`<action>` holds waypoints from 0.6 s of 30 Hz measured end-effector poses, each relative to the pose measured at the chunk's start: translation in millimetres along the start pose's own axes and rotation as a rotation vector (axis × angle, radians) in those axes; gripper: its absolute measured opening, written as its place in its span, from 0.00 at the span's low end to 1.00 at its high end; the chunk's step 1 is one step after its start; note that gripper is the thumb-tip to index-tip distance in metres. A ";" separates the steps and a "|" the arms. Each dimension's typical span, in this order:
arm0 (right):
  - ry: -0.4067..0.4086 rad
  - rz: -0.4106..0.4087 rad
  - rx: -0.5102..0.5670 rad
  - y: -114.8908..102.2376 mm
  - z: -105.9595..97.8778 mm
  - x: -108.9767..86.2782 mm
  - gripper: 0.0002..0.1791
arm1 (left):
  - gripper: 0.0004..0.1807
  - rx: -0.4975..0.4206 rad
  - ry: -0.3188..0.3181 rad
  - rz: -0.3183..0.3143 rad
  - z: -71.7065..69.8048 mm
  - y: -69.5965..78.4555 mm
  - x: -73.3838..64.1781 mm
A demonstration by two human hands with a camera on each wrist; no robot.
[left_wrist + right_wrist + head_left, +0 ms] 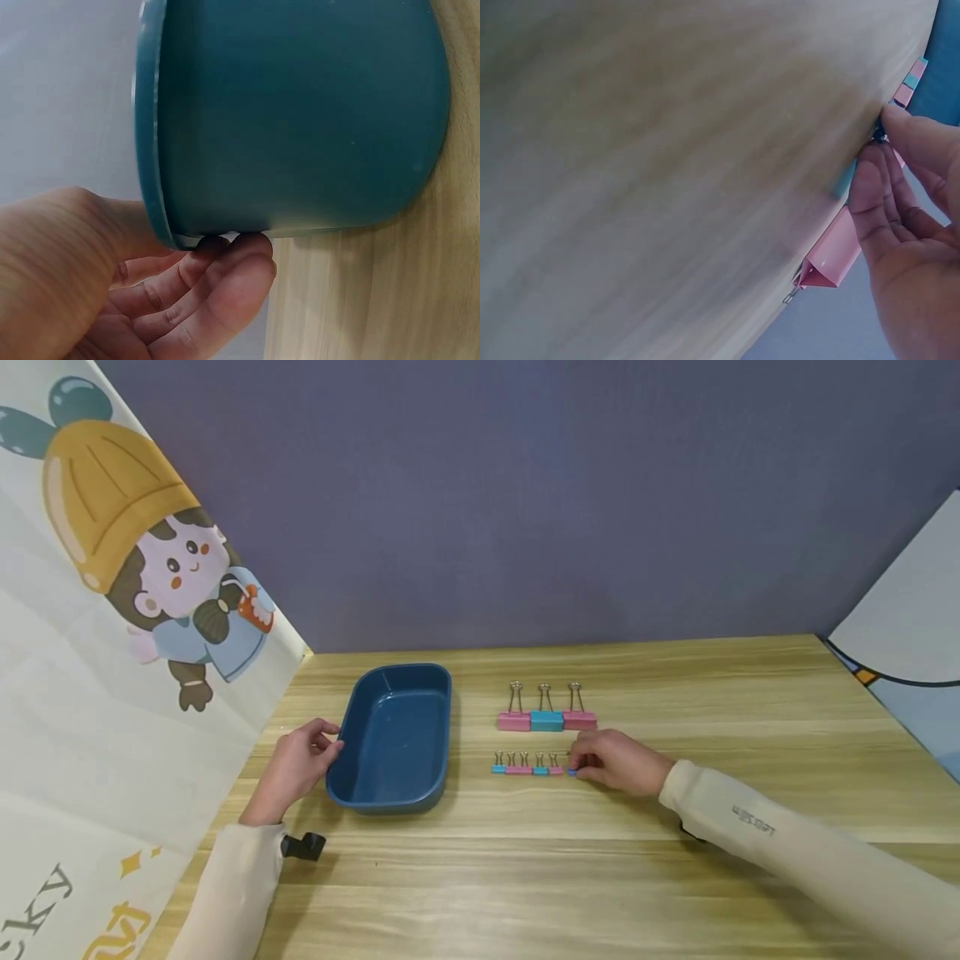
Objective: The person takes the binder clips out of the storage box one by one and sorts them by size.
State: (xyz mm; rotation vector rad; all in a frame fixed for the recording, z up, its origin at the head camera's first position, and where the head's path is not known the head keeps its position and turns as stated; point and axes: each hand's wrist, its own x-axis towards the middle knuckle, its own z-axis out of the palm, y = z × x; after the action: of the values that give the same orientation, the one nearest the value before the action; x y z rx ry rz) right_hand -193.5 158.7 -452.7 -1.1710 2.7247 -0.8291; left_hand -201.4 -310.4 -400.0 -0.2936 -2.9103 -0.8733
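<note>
My left hand (300,764) pinches the left rim of a deep blue plastic bin (390,799); in the left wrist view, fingertips (247,259) press against the bin's outer wall. At the right end of a row of small binder clips (519,770), my right hand (618,762) pinches a small blue binder clip (572,772) between thumb and fingers, mostly hidden by them. The row mixes pink and light blue clips, handles pointing away from me. Behind it stand three larger binder clips, a light blue one (547,721) between two pink ones (832,251).
The wooden tabletop (480,885) ends at a grey-purple panel (525,510) at the back. A white sheet with a cartoon figure (187,568) rises along the left edge, and another printed panel (915,602) stands at the right.
</note>
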 end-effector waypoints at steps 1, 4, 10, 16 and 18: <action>-0.001 0.003 0.002 -0.2 0.2 0.4 0.06 | 0.12 -0.001 -0.001 0.000 0.0 -0.2 0.1; -0.004 0.009 0.001 -0.3 1.1 1.2 0.06 | 0.12 -0.003 -0.007 -0.002 0.4 -0.2 0.2; -0.005 0.021 0.006 0.2 2.4 1.1 0.06 | 0.13 0.003 -0.005 -0.003 2.9 -2.0 2.2; 0.031 0.006 0.016 -3.6 -1.1 -0.6 0.05 | 0.15 0.011 0.124 0.035 0.3 4.2 -1.3; 0.062 -0.006 0.002 -9.4 -7.2 -0.6 0.05 | 0.16 0.023 0.191 0.071 -3.8 15.6 -5.1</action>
State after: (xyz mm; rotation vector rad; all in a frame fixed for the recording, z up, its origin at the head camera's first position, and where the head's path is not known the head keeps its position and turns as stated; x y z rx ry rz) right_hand -188.8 157.0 -442.0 -1.1730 2.7699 -0.8830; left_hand -193.1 -300.6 -389.2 -0.2920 -2.7156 -0.8084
